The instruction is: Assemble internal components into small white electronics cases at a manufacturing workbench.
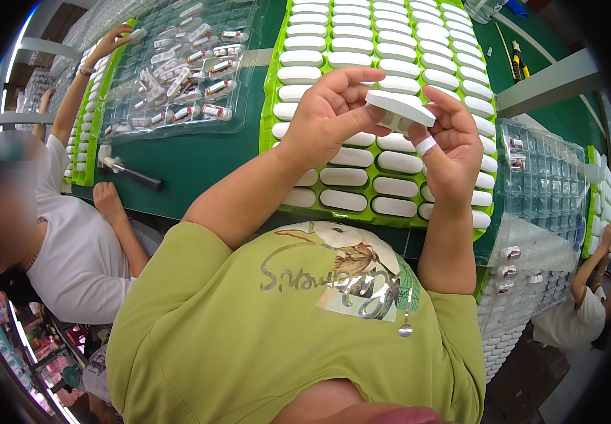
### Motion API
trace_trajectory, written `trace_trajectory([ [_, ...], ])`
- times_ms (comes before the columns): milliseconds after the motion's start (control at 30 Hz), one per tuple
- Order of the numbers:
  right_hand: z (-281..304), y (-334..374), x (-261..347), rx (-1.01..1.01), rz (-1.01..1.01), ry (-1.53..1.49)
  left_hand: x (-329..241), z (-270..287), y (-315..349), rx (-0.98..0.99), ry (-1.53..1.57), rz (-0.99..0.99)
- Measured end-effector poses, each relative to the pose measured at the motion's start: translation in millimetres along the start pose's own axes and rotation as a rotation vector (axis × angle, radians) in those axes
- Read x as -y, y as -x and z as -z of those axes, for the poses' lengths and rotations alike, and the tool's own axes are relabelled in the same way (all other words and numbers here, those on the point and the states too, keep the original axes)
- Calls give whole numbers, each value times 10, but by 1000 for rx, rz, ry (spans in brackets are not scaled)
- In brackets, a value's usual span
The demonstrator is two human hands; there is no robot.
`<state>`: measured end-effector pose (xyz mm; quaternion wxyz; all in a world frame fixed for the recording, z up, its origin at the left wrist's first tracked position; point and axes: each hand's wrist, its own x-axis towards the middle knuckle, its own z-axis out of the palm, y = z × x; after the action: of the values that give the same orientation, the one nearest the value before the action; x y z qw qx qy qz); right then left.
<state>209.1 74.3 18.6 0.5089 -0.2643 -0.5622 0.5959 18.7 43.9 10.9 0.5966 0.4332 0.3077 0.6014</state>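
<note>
A white oval plastic casing (406,106) is tilted between my two hands, above the tray. Its outer edge faces away from me and part of its hollow underside shows. My left hand (330,116) pinches the casing's left end between thumb and fingers. At the other end, my right hand (454,145) grips it, with a white band around the thumb. Beneath both hands lies a bright green tray (269,95) filled with rows of similar white oval casings (344,201).
A clear tray (125,124) of small red-and-white parts lies to the left, near a hammer (132,172). A co-worker (72,240) sits beside it. Clear compartment trays (546,191) and another person (581,311) are at the right. A yellow-black cutter (519,62) lies at the far right.
</note>
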Motion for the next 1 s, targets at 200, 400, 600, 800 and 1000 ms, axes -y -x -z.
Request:
trace_trajectory([
  [200,20,-12,-41,-32,-48,-44,14,7,-4,-4,-52,70],
  [400,52,-41,8,-77,-237,-181,88,-75,23,35,-103,-52],
  [600,116,-56,9,105,137,278,-1,30,45,1,-120,32],
  [800,86,-115,155,107,-331,151,-38,39,80,70,-149,33],
  [1000,89,-206,264,219,-382,232,46,51,68,99,-168,-30],
])
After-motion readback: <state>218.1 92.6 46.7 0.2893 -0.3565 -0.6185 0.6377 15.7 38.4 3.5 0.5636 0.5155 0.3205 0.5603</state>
